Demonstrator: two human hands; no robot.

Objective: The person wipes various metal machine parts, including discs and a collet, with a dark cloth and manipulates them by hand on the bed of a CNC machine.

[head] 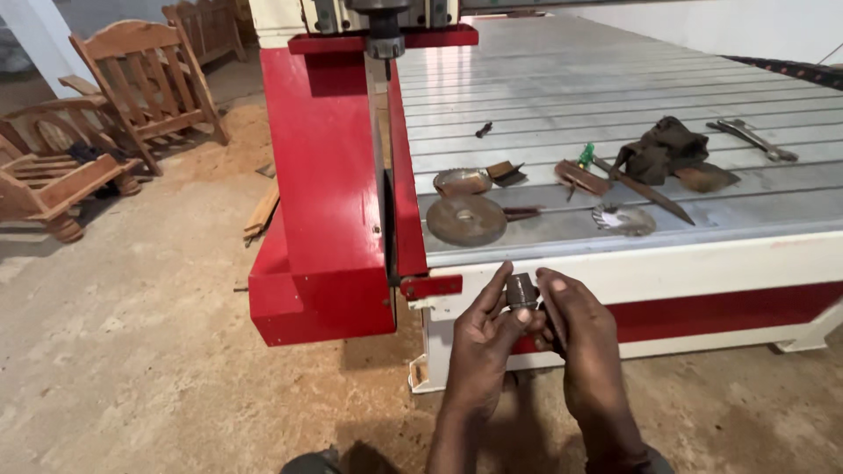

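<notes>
Both hands, L (481, 338) & R (581, 329), grip clamped on 1 small dark nut (522, 291); 3 saw discs (466, 219) on bed.

Before you stands a large machine with a ribbed grey metal bed (615, 79), a white base (702, 263) and a red gantry side (325, 175), set on a dusty, sawdust-strewn concrete floor (132, 351). To your left you see unfinished wooden chairs (149, 79) grouped near a pale wall (35, 35), with short wood offcuts (262, 211) lying on the floor beside the gantry. Even daylight falls across the bed, and soft shadows gather beneath the machine.
</notes>
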